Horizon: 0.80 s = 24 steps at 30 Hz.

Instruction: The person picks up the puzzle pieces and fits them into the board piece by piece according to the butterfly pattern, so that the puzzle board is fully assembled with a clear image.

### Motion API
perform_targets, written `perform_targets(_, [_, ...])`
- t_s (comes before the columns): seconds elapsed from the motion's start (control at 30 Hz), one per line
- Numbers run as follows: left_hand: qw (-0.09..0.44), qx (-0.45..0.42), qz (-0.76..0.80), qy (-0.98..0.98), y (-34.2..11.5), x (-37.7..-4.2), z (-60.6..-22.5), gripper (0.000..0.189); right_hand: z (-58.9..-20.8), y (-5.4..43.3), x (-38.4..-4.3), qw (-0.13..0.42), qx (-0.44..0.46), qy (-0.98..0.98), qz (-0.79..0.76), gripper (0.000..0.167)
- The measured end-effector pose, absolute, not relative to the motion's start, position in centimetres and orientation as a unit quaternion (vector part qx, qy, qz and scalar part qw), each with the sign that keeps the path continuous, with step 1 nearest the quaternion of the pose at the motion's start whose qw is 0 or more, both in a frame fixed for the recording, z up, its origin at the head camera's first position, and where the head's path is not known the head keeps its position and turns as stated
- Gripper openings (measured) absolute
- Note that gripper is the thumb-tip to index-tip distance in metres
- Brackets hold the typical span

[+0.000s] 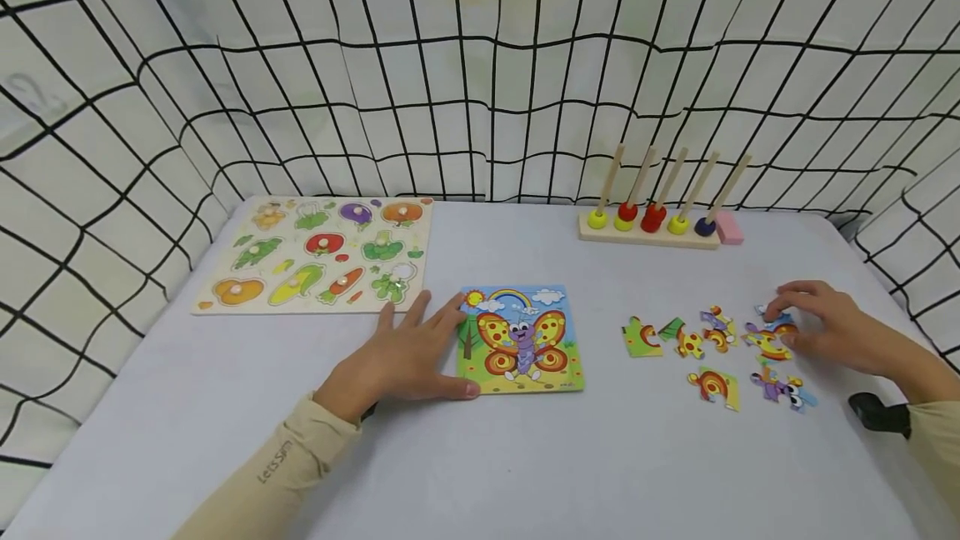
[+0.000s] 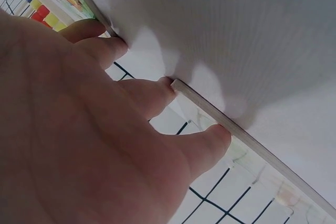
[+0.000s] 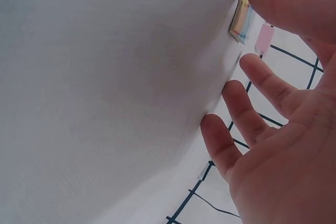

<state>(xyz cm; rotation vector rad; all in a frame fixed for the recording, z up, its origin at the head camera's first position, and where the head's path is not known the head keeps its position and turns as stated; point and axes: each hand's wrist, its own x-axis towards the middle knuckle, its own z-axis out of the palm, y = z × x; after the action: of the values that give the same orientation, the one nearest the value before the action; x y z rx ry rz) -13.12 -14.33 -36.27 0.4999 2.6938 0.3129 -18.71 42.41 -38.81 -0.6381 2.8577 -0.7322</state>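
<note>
A square butterfly puzzle picture (image 1: 521, 340) lies flat on the white table. My left hand (image 1: 405, 361) rests at its left edge with fingers spread, the thumb at the lower corner and the index finger at the upper left. Over at the right, several loose puzzle pieces (image 1: 705, 338) lie scattered. Fingertips of my right hand (image 1: 836, 332) are at a blue and yellow group of pieces (image 1: 767, 342), thumb and index finger apart on either side. In the right wrist view, the other fingers (image 3: 239, 98) extend down toward the table. Part of that group is hidden beneath the hand.
A vegetable peg board (image 1: 285, 273) lies at the back left, its front edge near my left fingertips. A wooden stand with pegs and coloured beads (image 1: 652, 238) is at the back right, beside a pink block (image 1: 729, 227). Black netting (image 1: 495, 73) surrounds the table.
</note>
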Motion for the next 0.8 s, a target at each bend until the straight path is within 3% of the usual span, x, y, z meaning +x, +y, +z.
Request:
perform_targets(0.23, [0.191, 0.179, 0.113, 0.959, -14.22, -13.12, -36.44, 0.113, -37.86, 42.25, -19.16, 0.089, -0.187, 0.951, -0.229, 0.025])
perform_targets(0.8, [0.192, 0.175, 0.115, 0.959, -14.24, -12.95, -36.11, 0.113, -38.75, 42.45, -18.79, 0.083, -0.187, 0.947, -0.249, 0.023])
